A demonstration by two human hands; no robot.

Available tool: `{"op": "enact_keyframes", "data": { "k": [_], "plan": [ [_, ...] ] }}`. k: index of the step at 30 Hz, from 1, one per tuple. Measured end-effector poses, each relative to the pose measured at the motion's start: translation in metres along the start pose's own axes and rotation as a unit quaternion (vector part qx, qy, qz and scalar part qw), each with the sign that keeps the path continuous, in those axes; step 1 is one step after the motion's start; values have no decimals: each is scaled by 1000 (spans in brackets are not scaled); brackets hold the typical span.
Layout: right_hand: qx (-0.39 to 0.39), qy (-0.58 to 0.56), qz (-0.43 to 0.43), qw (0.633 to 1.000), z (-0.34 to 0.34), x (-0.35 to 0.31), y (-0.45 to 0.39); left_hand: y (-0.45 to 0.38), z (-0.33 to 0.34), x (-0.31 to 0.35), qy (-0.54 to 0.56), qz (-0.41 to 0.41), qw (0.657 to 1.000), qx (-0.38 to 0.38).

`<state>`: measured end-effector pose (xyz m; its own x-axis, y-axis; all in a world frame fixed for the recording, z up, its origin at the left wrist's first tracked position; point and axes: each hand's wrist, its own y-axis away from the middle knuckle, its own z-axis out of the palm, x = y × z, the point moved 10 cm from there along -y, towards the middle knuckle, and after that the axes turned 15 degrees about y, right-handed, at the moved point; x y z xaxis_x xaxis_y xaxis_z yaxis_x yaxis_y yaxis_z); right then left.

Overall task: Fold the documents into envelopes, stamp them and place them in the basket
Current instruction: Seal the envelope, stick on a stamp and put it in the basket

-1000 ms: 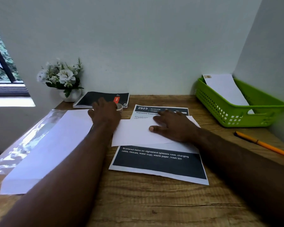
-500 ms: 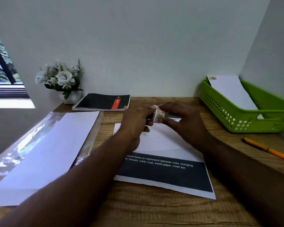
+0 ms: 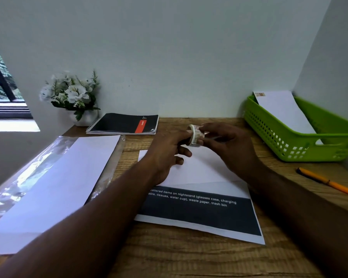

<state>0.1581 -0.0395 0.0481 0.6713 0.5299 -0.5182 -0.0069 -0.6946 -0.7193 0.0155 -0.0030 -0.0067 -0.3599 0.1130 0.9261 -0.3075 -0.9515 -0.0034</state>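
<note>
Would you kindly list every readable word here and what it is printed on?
"cattered items on nightstand (glasses case, charging" / "able, tissues, water cup), waste paper, trash bin": printed sheet, line starts hidden by the left arm.
Notebook, red label: too small to read.
Stamp roll: blurred.

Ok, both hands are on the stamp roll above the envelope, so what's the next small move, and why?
Probably peel one stamp free with the right hand while the left hand steadies the stamp roll. The white envelope beneath shows no stamp, whereas the envelope in the green basket already carries one at its corner.
</note>
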Motion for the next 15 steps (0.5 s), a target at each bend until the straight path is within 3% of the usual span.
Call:
{"op": "enact_keyframes", "data": {
  "k": [15],
  "plan": [
    [-25,-143,101,984,8,22,1,2,7,3,-75,43,996,-28]
  ]
}}
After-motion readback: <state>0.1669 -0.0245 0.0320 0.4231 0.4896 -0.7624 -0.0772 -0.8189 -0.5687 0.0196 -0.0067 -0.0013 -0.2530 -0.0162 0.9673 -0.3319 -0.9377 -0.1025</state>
